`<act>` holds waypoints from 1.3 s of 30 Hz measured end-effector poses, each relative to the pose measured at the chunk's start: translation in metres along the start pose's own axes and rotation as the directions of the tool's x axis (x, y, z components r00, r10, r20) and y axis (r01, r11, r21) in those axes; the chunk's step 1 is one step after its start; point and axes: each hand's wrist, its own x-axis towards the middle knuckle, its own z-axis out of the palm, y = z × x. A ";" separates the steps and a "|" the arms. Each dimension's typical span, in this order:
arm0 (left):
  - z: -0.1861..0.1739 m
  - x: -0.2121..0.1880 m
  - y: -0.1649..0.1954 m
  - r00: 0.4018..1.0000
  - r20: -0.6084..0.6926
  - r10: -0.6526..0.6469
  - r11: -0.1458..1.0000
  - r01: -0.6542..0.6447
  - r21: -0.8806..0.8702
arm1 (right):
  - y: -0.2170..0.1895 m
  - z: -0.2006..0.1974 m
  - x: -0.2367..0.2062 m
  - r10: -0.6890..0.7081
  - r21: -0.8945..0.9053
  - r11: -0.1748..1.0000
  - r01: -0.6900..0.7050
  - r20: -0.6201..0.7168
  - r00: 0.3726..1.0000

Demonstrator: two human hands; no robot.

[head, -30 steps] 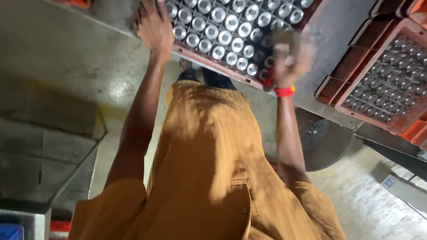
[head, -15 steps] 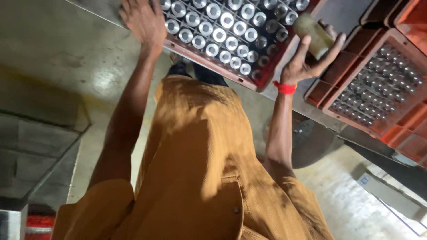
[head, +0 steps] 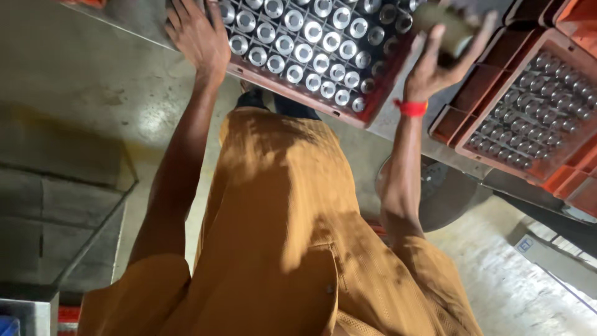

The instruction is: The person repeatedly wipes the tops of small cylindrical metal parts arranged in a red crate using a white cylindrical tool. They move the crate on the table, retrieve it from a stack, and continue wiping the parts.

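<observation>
We are loading red crate (head: pixel 373 112): left hand (head: pixel 199 37) flat, fingers apart, steadying rim at 11 o'clock; right hand (head: pixel 435 59) clamped on bottle (head: pixel 444 25) at 1 o'clock. Next: lining up over free cell.

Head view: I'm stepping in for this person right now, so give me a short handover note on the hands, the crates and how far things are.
Left hand: open, palm resting on the near corner of the red crate.
Right hand: shut on a small cylindrical can, held above that crate's right edge.
Done: the red crate is nearly full of upright metal cans; a second orange crate to the right is also filled.
Left: the held can is not yet set down; empty slots are not visible.
</observation>
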 end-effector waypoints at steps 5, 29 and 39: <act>0.000 0.001 0.001 0.993 0.092 -0.078 0.989 0.089 -0.119 | 0.021 0.018 0.022 -0.097 -0.121 0.982 0.142 0.315 0.944; -0.003 -0.002 0.001 0.997 -0.007 0.071 0.985 -0.071 -0.158 | 0.056 0.007 0.041 -0.097 -0.194 0.972 0.136 0.198 0.975; -0.009 0.002 0.010 0.998 0.066 -0.005 0.992 0.013 -0.123 | 0.034 0.078 0.052 0.041 -0.139 0.990 -0.019 0.153 0.987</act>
